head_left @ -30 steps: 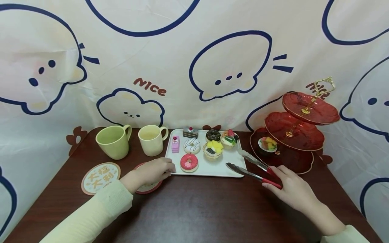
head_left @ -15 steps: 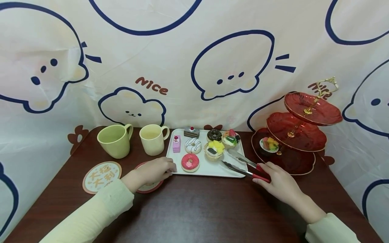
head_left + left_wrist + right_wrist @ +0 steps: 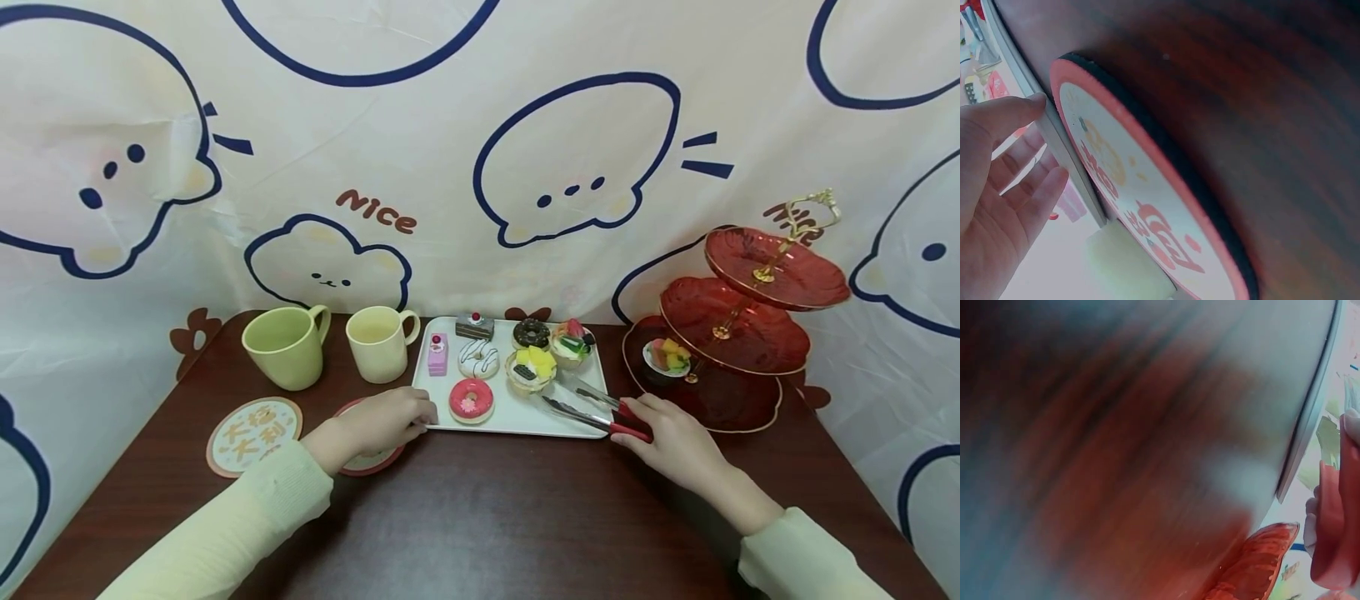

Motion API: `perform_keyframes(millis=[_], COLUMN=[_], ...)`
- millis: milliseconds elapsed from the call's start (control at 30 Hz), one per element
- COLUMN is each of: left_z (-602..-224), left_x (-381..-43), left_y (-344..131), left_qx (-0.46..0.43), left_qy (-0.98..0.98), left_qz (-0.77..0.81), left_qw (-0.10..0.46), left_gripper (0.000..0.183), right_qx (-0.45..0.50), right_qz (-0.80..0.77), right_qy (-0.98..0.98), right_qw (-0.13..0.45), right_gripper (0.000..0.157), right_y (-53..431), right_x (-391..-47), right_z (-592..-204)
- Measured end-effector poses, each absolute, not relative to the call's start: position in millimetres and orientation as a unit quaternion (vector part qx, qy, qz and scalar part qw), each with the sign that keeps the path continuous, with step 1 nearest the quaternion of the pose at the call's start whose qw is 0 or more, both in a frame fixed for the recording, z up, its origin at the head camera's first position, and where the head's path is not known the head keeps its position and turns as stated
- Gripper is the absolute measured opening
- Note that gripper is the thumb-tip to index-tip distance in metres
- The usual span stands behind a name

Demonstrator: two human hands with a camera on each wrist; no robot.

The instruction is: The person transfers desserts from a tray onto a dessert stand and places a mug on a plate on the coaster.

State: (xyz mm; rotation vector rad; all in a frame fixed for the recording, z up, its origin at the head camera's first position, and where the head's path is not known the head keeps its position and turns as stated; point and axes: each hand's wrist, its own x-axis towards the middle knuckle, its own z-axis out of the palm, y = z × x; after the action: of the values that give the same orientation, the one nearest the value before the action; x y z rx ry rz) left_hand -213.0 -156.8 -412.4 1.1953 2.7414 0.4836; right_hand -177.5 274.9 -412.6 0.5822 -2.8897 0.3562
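Note:
My left hand (image 3: 390, 417) holds the near left corner of a white tray (image 3: 517, 419); in the left wrist view its thumb and fingertips lie at the tray rim (image 3: 1063, 134). My right hand (image 3: 675, 437) grips metal tongs (image 3: 577, 415) by their red handles (image 3: 1338, 519). The spread tong tips lie low over the tray, right beside a toy tart with yellow fruit (image 3: 531, 371). Around it are a pink donut (image 3: 471, 400), a white striped donut (image 3: 478, 358), a chocolate donut (image 3: 532, 333), a strawberry-topped tart (image 3: 570, 343), a purple cake (image 3: 438, 354) and a chocolate cake (image 3: 475, 326).
A red three-tier stand (image 3: 780, 271) rises at the right; a small fruit tart (image 3: 667, 357) sits on its bottom plate. On the left are a green mug (image 3: 281, 346) and a cream mug (image 3: 378, 350). One round coaster (image 3: 255, 435) lies before them, another (image 3: 1135, 187) under the left forearm.
My right hand has moved left, bringing the tongs from the tray's right side to the yellow-fruit tart, their tips slightly closer together. The left hand stays at the tray corner.

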Motion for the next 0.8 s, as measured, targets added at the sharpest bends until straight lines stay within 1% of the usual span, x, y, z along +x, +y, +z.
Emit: perform_keyframes(millis=[133,500,800], left_z=[-412.4,-411.7,-409.7], left_x=[-213.1,-212.1,-211.3], left_y=[-156.5,-156.7,-155.7], left_qx=[0.393,0.395,0.392], left_qy=[0.904,0.903,0.904], left_qz=[0.158,0.159,0.158], left_qw=[0.057,0.055,0.059], left_gripper=[0.014,0.012,0.013], right_qx=[0.202,0.218,0.221], right_qz=[0.114,0.116,0.120], right_qy=[-0.970,-0.967,-0.966], right_qw=[0.071,0.068,0.064], right_gripper=[0.058,0.056,0.054], right_y=[270.0,263.0,260.6], right_x=[-181.8,-194.9,-196.4], right_z=[-413.6,-415.7,-416.0])
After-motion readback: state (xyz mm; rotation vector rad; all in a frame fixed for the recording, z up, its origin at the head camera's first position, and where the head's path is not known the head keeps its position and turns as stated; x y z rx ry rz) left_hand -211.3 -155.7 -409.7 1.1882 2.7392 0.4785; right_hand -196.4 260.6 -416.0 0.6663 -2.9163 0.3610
